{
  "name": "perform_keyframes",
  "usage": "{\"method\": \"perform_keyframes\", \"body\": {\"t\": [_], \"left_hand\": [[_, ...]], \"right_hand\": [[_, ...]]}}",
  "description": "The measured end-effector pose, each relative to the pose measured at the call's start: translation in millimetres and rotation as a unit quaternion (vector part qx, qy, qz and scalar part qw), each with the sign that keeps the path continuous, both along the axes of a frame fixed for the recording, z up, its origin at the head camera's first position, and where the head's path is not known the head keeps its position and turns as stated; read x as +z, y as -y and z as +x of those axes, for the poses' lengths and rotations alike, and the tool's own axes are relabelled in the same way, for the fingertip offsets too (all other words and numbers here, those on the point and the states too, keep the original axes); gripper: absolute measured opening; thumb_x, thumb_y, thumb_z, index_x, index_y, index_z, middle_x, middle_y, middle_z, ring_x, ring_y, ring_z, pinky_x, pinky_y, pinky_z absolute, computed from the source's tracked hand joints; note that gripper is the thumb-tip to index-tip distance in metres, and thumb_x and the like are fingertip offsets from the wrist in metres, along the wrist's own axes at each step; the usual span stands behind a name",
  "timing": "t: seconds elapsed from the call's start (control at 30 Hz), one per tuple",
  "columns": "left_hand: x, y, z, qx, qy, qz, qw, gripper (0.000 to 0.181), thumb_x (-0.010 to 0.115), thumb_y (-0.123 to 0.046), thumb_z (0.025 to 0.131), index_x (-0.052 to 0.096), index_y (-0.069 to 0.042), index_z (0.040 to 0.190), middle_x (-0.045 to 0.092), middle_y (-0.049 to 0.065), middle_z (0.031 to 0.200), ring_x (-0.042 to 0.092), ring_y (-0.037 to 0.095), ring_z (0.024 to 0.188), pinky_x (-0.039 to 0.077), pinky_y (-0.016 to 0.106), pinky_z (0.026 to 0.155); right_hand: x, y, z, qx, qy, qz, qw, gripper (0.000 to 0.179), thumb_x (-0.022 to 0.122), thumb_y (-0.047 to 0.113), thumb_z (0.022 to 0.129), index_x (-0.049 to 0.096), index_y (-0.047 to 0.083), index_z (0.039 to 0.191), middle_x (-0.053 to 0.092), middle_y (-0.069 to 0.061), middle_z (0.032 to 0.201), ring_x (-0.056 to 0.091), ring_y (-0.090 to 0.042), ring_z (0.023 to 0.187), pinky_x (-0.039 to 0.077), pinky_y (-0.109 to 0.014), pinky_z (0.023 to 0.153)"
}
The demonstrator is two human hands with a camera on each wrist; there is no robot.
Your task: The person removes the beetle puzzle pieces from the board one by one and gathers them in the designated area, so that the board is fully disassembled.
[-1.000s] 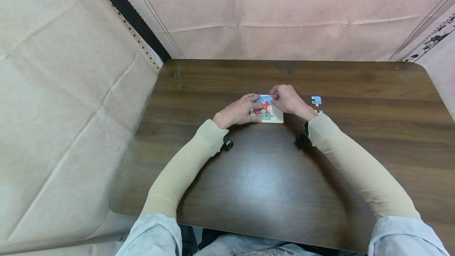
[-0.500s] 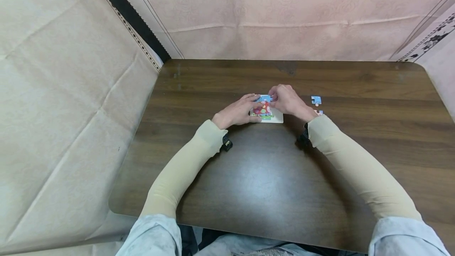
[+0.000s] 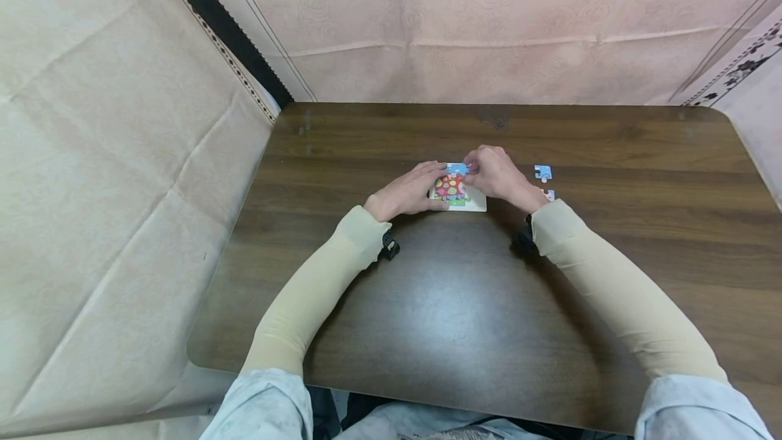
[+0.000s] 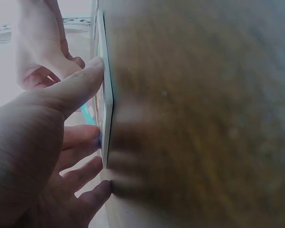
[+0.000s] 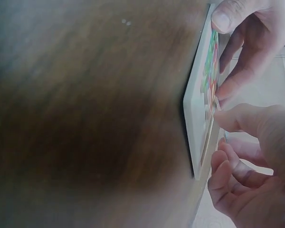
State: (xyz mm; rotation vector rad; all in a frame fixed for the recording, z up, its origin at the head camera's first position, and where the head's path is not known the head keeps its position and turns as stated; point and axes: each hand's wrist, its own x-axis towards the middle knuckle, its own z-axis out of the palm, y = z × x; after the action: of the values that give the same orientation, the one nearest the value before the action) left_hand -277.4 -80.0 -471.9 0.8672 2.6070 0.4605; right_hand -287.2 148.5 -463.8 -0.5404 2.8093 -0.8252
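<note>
I read the left hand (image 3: 408,191) on my head feed as spread, fingers loosely extended, thumb at the near edge of the puzzle board (image 3: 476,203) and the other fingers along its left side and top. The board lies flat on the brown wooden table (image 3: 366,318); its picture shows blue above, dotted red in the middle, green below, with bare white at the lower right. The right hand (image 3: 497,172) is curled over the upper right of the board; by the right wrist feed I make out a thin piece (image 5: 226,137) pinched at its fingertips, print unclear. I log two loose pieces, one blue (image 3: 543,172), one partly behind the right wrist (image 3: 549,193).
</note>
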Motion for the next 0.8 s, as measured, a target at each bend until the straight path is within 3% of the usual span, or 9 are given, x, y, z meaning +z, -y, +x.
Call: {"method": "perform_keyframes", "body": {"t": [0.43, 0.8], "left_hand": [[0.0, 1.7, -0.5, 0.008, 0.008, -0.005, 0.9999, 0.081, 0.071, -0.049, 0.105, 0.042, -0.007, 0.167, 0.028, 0.008, 0.182, 0.02, 0.026, 0.172, 0.023, 0.043, 0.14], [-1.0, 1.5, -0.3, 0.004, 0.0, -0.007, 1.0, 0.081, 0.072, -0.047, 0.105, 0.042, -0.006, 0.167, 0.028, 0.008, 0.182, 0.021, 0.027, 0.171, 0.025, 0.042, 0.14]], "right_hand": [[3.1, -18.9, 6.9, -0.006, -0.014, -0.012, 0.9998, 0.04, 0.077, 0.011, 0.101, 0.071, -0.008, 0.135, 0.071, -0.03, 0.121, 0.069, -0.042, 0.105, 0.062, -0.055, 0.09], [4.6, -43.5, 14.4, -0.037, -0.021, -0.02, 0.9989, 0.041, 0.076, 0.011, 0.101, 0.07, -0.01, 0.136, 0.068, -0.029, 0.12, 0.064, -0.041, 0.105, 0.057, -0.055, 0.093]]}}
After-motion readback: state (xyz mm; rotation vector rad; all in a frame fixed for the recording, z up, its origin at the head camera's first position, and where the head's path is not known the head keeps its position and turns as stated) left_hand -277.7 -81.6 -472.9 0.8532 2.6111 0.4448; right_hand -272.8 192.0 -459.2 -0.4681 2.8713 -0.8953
